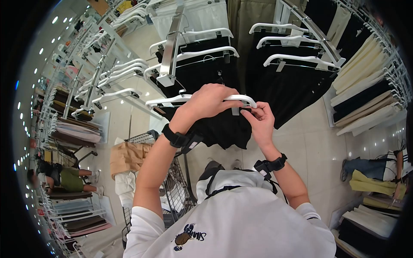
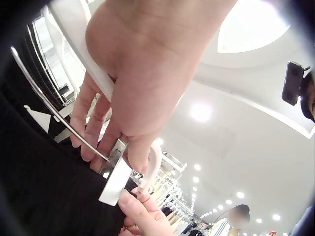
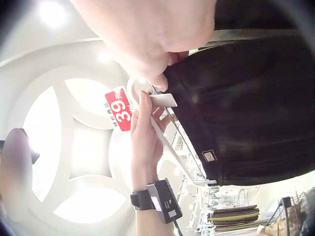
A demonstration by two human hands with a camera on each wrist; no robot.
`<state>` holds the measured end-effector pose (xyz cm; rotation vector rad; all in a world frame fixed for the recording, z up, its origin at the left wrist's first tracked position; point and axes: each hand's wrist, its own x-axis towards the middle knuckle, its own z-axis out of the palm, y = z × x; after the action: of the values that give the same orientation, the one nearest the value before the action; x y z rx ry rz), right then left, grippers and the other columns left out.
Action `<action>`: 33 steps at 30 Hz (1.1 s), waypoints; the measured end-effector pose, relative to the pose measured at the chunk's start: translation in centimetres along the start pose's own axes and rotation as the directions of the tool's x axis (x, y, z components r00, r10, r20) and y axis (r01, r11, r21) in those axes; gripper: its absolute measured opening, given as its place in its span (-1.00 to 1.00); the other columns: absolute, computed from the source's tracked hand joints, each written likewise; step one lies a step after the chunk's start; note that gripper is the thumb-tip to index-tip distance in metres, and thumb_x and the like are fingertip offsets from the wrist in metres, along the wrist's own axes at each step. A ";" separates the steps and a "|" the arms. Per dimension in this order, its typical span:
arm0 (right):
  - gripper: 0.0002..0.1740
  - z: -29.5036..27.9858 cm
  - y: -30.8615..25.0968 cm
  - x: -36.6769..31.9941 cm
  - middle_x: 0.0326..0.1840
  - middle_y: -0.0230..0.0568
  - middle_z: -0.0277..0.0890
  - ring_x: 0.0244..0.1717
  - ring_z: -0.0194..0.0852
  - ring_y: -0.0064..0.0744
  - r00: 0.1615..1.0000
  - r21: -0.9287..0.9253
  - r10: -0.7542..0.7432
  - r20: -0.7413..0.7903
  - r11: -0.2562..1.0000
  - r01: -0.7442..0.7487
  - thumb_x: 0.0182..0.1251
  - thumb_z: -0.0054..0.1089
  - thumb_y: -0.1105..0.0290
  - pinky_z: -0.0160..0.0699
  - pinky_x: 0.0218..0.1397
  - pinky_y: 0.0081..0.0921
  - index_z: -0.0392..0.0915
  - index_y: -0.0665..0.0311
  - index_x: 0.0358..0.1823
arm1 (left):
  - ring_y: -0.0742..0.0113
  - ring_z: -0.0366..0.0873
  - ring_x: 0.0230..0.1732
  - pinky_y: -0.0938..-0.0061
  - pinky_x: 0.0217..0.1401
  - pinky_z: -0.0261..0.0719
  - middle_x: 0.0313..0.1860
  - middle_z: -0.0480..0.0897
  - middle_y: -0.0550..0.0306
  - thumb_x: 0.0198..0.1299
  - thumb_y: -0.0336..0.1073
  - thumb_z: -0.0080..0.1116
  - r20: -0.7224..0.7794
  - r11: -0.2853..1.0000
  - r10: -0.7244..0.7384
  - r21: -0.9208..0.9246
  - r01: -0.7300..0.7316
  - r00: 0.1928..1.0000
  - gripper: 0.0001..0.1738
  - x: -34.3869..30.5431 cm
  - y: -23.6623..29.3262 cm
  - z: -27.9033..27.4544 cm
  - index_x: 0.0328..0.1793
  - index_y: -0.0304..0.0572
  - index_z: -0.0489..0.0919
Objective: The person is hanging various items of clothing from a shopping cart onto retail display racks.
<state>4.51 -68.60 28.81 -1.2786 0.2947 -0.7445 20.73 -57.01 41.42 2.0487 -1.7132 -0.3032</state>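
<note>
The wire shopping cart (image 1: 180, 185) stands beside the person, partly covered by the left forearm; it holds tan and white cloth. The black garment (image 1: 223, 131) hangs in front of the person's chest, below a square-section metal rail (image 1: 172, 47). Its cloth is soft and matte, with an uneven lower edge; whether it is a skirt or trousers, I cannot tell. The garment is suspended from the white hanger (image 1: 167, 101), a smooth, slightly arched bar with a thin, straight metal rod beneath. From here, I cannot determine whether the hanger's hook is seated on the rail. The left hand (image 1: 213, 101) is clamped over the hanger, fingers curled behind it and thumb at the clip; the hand conceals the middle of the bar. The right hand (image 1: 261, 120) has thumb and forefinger together, pinching the garment's top edge beside the clip; its other fingers are partly obscured. The clip (image 2: 116, 186) is flat, shiny and rectangular; its gripping edge is hard to make out. A small square patch (image 3: 209, 156) sits near the waistband.
</note>
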 end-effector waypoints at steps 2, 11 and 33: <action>-0.51 0.7 0.3 0.2 -0.08 -0.20 0.76 -0.05 0.65 -0.59 0.998 0.106 -0.026 -0.056 0.994 0.032 0.33 0.40 0.66 0.53 0.12 -0.61 0.35 0.31 0.18 | -0.08 0.66 -0.27 0.17 -0.19 0.59 -0.35 0.72 -0.03 0.31 -0.04 0.36 -0.013 1.000 0.021 0.003 -0.021 1.000 -0.68 0.0 0.0 -0.2 -0.06 -0.12 0.76; -0.31 0.8 0.4 1.6 -0.04 -0.22 0.73 0.05 0.65 -0.52 0.999 0.103 0.003 0.049 0.995 -0.008 0.34 0.41 0.60 0.58 0.21 -0.53 0.32 0.35 0.47 | -0.11 0.72 -0.30 0.14 -0.24 0.65 -0.37 0.74 -0.03 0.30 0.01 0.38 0.029 0.994 -0.090 0.068 0.088 0.995 -0.63 0.1 0.1 -0.3 0.00 -0.10 0.74; -0.86 10.3 -6.6 0.5 -0.28 -0.30 0.67 -0.28 0.66 -0.46 0.616 -0.289 0.048 0.786 0.910 0.298 0.36 0.36 0.45 0.59 -0.17 -0.56 0.70 0.32 -0.10 | 0.28 0.55 0.32 0.40 0.27 0.52 0.49 0.49 0.05 0.52 -0.23 0.15 -0.677 0.728 -0.684 -0.651 0.212 0.270 -0.44 -21.6 -14.8 5.9 0.57 -0.17 0.35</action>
<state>8.68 -61.79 38.05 -1.9118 -0.4051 -0.1666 26.63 -35.31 26.79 1.7330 -0.2609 0.2368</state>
